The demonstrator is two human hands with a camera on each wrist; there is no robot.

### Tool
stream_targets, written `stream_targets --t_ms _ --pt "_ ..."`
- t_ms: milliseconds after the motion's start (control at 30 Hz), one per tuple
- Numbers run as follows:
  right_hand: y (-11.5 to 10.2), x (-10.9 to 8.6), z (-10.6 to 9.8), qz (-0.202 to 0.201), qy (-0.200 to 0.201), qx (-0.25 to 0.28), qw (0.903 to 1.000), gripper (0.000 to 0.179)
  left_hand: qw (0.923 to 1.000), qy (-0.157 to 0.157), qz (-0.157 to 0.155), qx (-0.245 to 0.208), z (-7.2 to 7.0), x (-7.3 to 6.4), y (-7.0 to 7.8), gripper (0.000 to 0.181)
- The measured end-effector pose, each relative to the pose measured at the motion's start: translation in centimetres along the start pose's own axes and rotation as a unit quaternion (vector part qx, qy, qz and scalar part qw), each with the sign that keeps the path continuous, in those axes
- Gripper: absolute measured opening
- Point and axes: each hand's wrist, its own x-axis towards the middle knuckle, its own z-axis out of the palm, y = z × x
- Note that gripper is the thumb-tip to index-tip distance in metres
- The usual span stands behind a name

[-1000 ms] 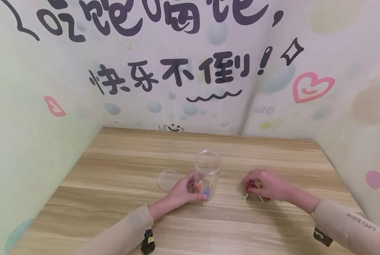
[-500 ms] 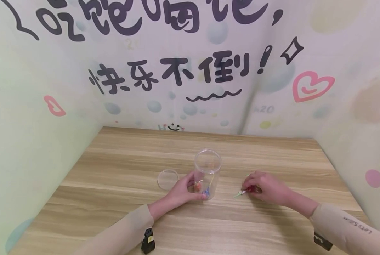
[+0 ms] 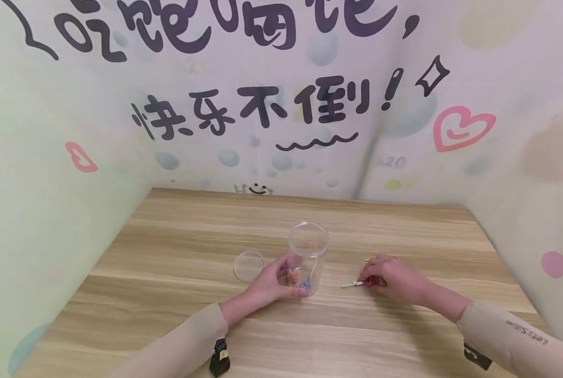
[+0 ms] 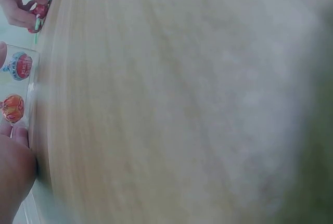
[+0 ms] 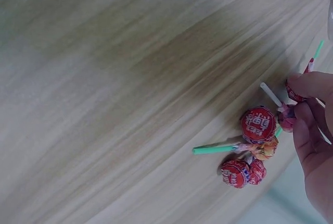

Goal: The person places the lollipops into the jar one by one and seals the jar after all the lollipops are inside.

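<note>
My left hand [image 3: 271, 282] grips a clear plastic jar [image 3: 320, 265] round its lower side, upright on the table without its lid. Inside lie an orange-wrapped lollipop [image 4: 13, 108] and a blue-and-red one [image 4: 22, 66]. To the jar's right, my right hand [image 3: 399, 279] pinches a red-wrapped lollipop [image 5: 295, 91] between thumb and fingers; its green stick [image 3: 351, 284] points toward the jar. Under and beside those fingers lie several more lollipops, among them a large red one [image 5: 258, 124], an orange one [image 5: 265, 149] with a green stick and a pink one [image 5: 286, 117] with a white stick.
A round clear lid [image 3: 248, 266] lies flat on the wooden table [image 3: 205, 226], left of the jar. Behind the table stands a wall [image 3: 262, 157] printed with writing and bubbles. Black wrist cameras [image 3: 220, 358] hang under both sleeves.
The right hand has shifted slightly, and the green stick of its lollipop has swung from pointing toward the person to pointing left at the jar. The left hand and jar have stayed put.
</note>
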Motion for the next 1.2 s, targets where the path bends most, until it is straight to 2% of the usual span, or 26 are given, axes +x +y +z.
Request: stream_targets --t_ms 200,300,433,667,800,967,1200 --pt "0.1 0.4 -0.5 0.001 0.004 0.038 0.9993 0.028 1.0 -0.002 0.003 -0.004 0.0 0.0 -0.1 0.077" --pt "0.2 0.8 -1.3 0.015 -0.003 0.055 0.9984 0.026 1.0 -0.002 0.004 -0.005 0.0 -0.1 -0.1 0.077" --pt "0.2 1.6 -2.7 0.022 -0.001 0.038 0.9991 0.025 1.0 -0.002 0.003 -0.007 0.0 -0.1 -0.1 0.076" --pt "-0.5 3.7 -5.8 -0.001 0.021 -0.004 0.9998 0.024 0.9999 -0.003 0.006 -0.012 0.0 -0.1 -0.1 0.076" --pt "-0.8 5.1 -7.7 -0.011 0.022 -0.001 0.9997 0.023 0.9999 -0.004 0.004 -0.012 0.0 -0.1 -0.1 0.076" --pt "-1.3 6.8 -9.9 -0.008 0.014 0.009 0.9998 0.022 1.0 -0.006 0.001 -0.007 0.0 0.0 -0.3 0.076" --pt "-2.7 9.2 -12.6 -0.004 0.024 0.015 0.9996 0.02 1.0 -0.005 0.007 -0.001 0.1 0.0 -0.3 0.079"
